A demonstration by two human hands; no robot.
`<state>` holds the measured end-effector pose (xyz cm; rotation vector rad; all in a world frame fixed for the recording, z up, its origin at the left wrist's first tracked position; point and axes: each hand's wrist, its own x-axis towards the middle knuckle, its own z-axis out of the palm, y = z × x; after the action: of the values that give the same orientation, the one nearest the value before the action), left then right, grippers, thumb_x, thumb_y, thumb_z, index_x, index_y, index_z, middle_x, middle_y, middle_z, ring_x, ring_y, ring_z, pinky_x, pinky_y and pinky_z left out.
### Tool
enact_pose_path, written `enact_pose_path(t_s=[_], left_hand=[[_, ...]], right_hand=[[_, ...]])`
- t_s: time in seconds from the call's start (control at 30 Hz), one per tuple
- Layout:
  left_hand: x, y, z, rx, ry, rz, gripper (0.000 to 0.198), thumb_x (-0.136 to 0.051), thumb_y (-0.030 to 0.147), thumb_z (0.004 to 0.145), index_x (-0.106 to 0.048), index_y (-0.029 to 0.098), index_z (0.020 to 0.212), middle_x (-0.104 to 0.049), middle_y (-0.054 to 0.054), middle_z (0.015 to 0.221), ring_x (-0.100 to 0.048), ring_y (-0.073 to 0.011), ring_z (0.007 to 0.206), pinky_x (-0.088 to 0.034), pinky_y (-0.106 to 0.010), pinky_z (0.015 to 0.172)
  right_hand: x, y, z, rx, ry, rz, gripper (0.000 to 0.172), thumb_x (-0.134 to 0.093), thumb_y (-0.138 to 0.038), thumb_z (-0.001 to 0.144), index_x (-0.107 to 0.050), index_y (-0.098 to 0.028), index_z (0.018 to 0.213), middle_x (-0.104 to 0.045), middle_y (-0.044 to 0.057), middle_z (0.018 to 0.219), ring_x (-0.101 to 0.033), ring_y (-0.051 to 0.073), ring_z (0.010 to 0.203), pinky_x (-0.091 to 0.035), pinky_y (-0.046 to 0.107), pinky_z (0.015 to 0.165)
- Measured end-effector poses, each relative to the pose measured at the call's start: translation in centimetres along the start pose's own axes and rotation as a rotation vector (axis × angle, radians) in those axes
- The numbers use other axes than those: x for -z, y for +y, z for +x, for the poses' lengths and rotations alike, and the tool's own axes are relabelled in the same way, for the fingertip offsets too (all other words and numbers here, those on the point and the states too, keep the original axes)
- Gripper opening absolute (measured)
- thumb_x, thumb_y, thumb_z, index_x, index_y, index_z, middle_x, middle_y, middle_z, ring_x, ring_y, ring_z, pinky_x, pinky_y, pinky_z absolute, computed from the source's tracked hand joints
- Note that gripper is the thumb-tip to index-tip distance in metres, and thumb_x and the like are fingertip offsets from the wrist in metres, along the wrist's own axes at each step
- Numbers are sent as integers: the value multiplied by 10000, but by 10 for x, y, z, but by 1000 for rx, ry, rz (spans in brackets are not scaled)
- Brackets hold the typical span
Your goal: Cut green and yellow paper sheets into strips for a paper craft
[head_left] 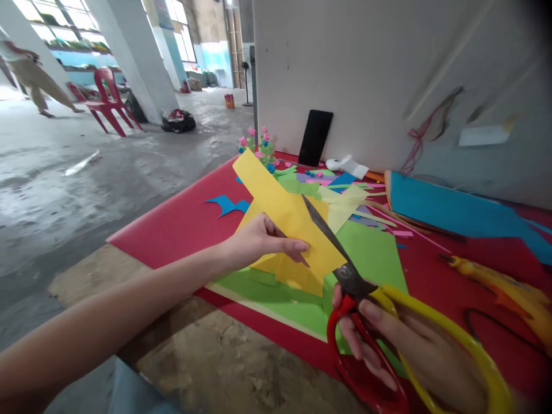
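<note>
Between thumb and fingers, my left hand (267,238) pinches a long strip of yellow paper (288,210) that slants across the middle of the view. My right hand (414,339) grips a large pair of scissors (345,271) by its red and yellow handles. Its dark blades lie along the strip's right edge, near the lower corner. Whether they bite into the paper I cannot tell. More yellow paper (310,283) and green sheets (366,253) lie beneath on the red-covered tabletop (176,230).
A yellow glue gun (500,282) with a dark cord lies at the right, below blue paper (452,207). A black phone (316,138) leans on the wall. Paper flowers (264,149), a blue scrap (228,206) and paper strips surround the work. A person (30,72) walks near a red chair (107,100).
</note>
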<state>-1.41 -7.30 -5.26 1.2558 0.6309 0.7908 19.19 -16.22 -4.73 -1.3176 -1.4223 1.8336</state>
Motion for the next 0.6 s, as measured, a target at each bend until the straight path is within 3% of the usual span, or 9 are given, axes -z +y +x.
enact_pose_path(t_s=[0.13, 0.27, 0.4, 0.47, 0.6], left_hand=[[1, 0, 0, -9, 4, 22, 65, -689, 161, 637, -692, 135, 696, -704, -38, 738, -652, -151, 658, -532, -234, 647], [2, 1, 1, -28, 19, 37, 71, -692, 176, 634, -696, 150, 701, -703, -34, 738, -646, -146, 666, -524, -239, 653], [3, 1, 1, -46, 65, 75, 101, -697, 220, 630, -691, 122, 649, -687, -47, 653, -632, -144, 626, -513, -245, 646], [3, 0, 2, -60, 89, 55, 116, -698, 228, 630, -688, 112, 638, -672, -41, 605, -624, -131, 595, -511, -221, 609], [6, 1, 7, -160, 252, -127, 77, -681, 190, 653, -685, 131, 702, -672, -7, 658, -610, -88, 581, -515, -176, 562]], right_hand=[[-1, -3, 1, 11, 11, 11, 379, -446, -543, 755, -517, -174, 804, -468, -51, 489, -312, 16, 303, -234, 140, 289], [1, 0, 0, 17, 10, 33, 298, -460, -466, 781, -512, -188, 874, -499, -39, 544, -363, 27, 349, -306, 146, 335], [2, 0, -5, 18, -205, 180, 177, -443, -298, 785, -540, -190, 887, -581, 51, 833, -544, 106, 550, -464, 248, 509], [4, -3, -6, 24, -262, 210, 234, -438, -247, 764, -508, -218, 986, -566, 66, 924, -560, 128, 609, -478, 277, 553], [6, -9, -4, 49, -181, 128, 302, -438, -222, 755, -428, -240, 1056, -559, 58, 876, -562, 143, 663, -480, 261, 542]])
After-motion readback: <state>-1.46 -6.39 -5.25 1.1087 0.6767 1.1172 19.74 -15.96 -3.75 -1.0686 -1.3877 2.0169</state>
